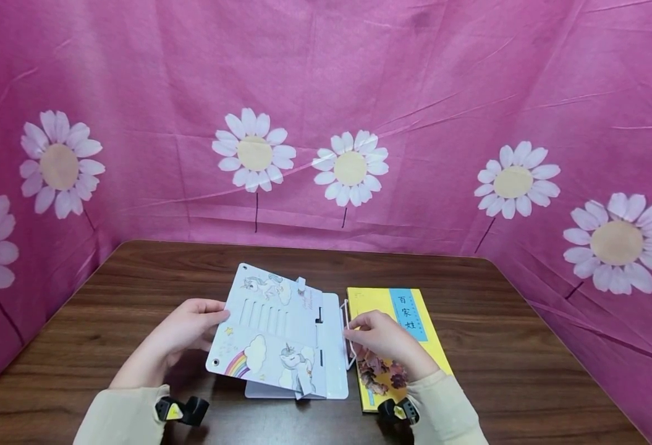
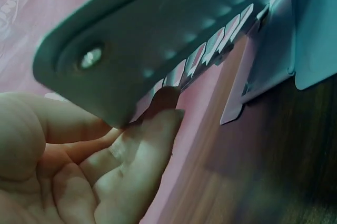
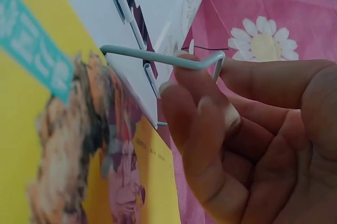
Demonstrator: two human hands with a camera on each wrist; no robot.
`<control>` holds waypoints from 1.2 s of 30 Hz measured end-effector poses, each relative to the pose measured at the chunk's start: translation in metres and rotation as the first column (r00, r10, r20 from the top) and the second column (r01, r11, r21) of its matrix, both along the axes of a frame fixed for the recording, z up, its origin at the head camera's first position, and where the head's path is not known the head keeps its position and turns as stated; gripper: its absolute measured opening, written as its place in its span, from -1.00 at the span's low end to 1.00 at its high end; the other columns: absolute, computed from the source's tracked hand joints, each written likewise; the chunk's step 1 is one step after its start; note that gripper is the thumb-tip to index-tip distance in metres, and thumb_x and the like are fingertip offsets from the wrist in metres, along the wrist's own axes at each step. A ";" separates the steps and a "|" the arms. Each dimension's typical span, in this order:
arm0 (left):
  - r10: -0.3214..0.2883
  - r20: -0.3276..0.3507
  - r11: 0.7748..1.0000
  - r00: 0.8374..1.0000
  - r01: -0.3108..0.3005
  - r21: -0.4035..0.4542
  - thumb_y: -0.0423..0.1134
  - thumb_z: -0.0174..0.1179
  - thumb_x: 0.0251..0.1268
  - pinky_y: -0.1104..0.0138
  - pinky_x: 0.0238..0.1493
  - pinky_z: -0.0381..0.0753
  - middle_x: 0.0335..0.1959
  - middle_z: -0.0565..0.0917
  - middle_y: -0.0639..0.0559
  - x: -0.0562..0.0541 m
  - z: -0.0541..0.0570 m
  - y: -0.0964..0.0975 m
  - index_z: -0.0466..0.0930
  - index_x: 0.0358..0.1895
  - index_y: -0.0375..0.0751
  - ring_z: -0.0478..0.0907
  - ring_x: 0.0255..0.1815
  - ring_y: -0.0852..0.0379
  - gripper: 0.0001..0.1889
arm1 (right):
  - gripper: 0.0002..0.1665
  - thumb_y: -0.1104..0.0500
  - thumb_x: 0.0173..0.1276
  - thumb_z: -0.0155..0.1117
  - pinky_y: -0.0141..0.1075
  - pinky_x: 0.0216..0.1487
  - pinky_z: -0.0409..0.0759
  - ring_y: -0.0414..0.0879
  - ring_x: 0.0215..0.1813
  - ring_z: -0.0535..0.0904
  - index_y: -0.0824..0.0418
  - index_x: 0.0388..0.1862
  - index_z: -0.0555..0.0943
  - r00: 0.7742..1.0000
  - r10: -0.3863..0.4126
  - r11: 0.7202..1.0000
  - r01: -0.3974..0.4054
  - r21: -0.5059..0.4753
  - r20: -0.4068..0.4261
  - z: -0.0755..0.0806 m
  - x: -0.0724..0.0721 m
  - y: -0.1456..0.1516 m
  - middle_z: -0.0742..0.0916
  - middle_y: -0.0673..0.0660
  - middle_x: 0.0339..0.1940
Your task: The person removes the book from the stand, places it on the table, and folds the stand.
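Note:
A white folding book stand (image 1: 264, 327) with unicorn and rainbow prints stands on the table, its slotted panel tilted up from a flat base (image 1: 335, 352). My left hand (image 1: 186, 327) pinches the panel's left edge. In the left wrist view the thumb and fingers (image 2: 152, 139) hold a corner of the panel's plain underside (image 2: 131, 39). On the other side my right hand (image 1: 384, 340) pinches a thin white wire bracket (image 3: 152, 56) at the stand's right edge. The bracket juts out from the base over a yellow book (image 1: 434, 349), which lies partly beneath the right hand.
The brown wooden table (image 1: 503, 346) ends at a pink cloth backdrop (image 1: 414, 74) with daisy prints. The book has a blue title label (image 1: 409, 315) and lies just right of the stand. Black wrist cameras (image 1: 181, 410) sit at both sleeves.

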State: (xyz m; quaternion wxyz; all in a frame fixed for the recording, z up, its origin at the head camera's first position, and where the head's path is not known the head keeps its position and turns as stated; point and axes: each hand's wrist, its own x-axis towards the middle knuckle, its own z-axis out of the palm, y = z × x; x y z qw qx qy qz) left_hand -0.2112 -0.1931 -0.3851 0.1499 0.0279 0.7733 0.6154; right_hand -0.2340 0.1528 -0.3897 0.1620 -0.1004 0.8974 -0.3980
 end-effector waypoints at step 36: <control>0.116 0.086 0.948 0.990 -0.084 -0.307 -0.23 0.28 0.31 0.37 -0.51 0.58 -0.47 0.64 0.02 -0.006 -0.037 -0.016 0.63 -0.12 -0.38 0.55 -0.48 0.16 -0.75 | -0.77 0.17 0.39 0.30 -0.29 -0.61 0.56 -0.12 -0.60 0.50 0.29 -0.08 0.65 0.999 0.012 1.000 -0.012 -0.013 0.043 0.005 0.001 0.003 0.64 0.08 -0.59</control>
